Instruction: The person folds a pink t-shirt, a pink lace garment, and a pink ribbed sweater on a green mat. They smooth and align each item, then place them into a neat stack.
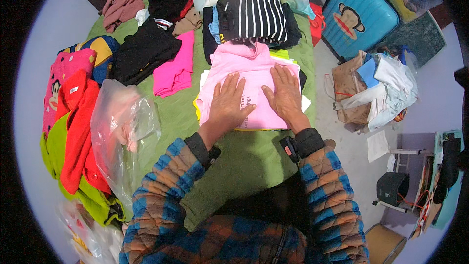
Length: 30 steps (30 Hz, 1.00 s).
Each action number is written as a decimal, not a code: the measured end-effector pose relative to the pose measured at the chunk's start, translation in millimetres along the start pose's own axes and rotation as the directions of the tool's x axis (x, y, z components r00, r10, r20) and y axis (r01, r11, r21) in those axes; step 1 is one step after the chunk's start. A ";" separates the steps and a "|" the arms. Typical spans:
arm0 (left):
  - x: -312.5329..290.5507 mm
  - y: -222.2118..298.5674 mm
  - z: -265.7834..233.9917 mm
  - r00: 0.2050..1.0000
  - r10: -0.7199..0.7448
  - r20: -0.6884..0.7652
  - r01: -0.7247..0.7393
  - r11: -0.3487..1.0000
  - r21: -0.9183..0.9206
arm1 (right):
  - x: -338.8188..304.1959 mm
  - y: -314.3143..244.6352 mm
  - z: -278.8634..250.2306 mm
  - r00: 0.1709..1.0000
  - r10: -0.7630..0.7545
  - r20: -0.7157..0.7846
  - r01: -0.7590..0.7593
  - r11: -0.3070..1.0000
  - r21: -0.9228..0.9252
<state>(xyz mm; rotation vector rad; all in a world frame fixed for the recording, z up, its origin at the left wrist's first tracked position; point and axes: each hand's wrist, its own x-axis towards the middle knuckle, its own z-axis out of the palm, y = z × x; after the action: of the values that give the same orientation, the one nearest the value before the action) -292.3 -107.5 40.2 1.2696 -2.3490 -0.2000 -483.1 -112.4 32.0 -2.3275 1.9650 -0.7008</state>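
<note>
A pink sleeveless top (254, 76) with small dark print lies spread over a stack of folded clothes, whose yellow and white edges (306, 102) stick out at the sides. My left hand (225, 100) rests flat on the top's left half, fingers stretched out. On its right half, my right hand (286, 93) lies flat too, fingers pointing away from me. Both hands press on the cloth and grip nothing. Just beyond the top's collar sits a folded black-and-white striped garment (258, 14) on a pile of dark clothes.
Left on the green bedspread (171, 117) lie a bright pink folded garment (176, 66), black clothes (146, 54), a clear plastic bag (119, 127) and a red garment (80, 132). At the right stand a blue suitcase (361, 17) and a brown bag (349, 73) heaped with pale clothes.
</note>
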 end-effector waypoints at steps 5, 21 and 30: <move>-0.5 -13.0 5.5 0.993 -0.100 0.059 0.100 0.995 0.008 | 2.5 22.7 17.0 0.993 0.109 -0.049 -0.104 0.990 0.097; 6.5 -28.0 -7.4 0.927 -0.207 0.314 0.203 0.978 0.045 | -146.4 121.6 -34.0 0.965 0.249 0.085 -0.262 0.943 0.205; -92.4 -26.3 -33.0 0.960 -0.252 -0.119 0.190 0.904 -0.383 | -326.1 132.5 -79.5 0.808 0.340 0.481 -0.566 0.675 0.473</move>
<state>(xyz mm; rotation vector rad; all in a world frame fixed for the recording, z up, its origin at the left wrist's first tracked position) -214.1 -43.5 30.4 1.3035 -1.9091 -0.5596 -669.7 187.8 -41.0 -1.3768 1.7121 -0.6618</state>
